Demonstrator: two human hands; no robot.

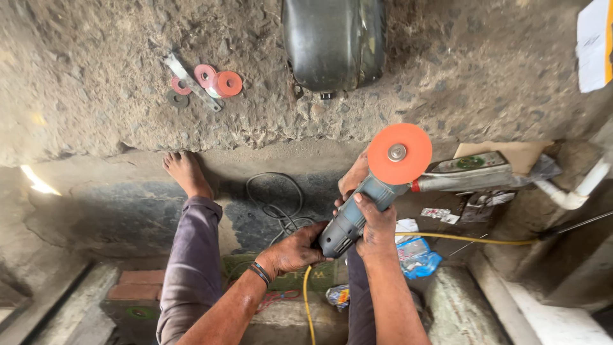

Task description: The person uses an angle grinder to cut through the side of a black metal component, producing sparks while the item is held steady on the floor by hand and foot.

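I hold a blue-grey angle grinder in front of me, its orange sanding disc facing up toward the camera. My left hand grips the rear end of the grinder body, where its black cord leaves. My right hand wraps the body nearer the head. My bare feet rest on the ledge below, the left foot fully visible, the other partly hidden behind the grinder.
Several orange and dark discs and a flat metal spanner lie on the rough ground ahead. A black vehicle mudguard stands at top centre. A yellow hose, white pipe, cardboard and plastic wrappers sit right.
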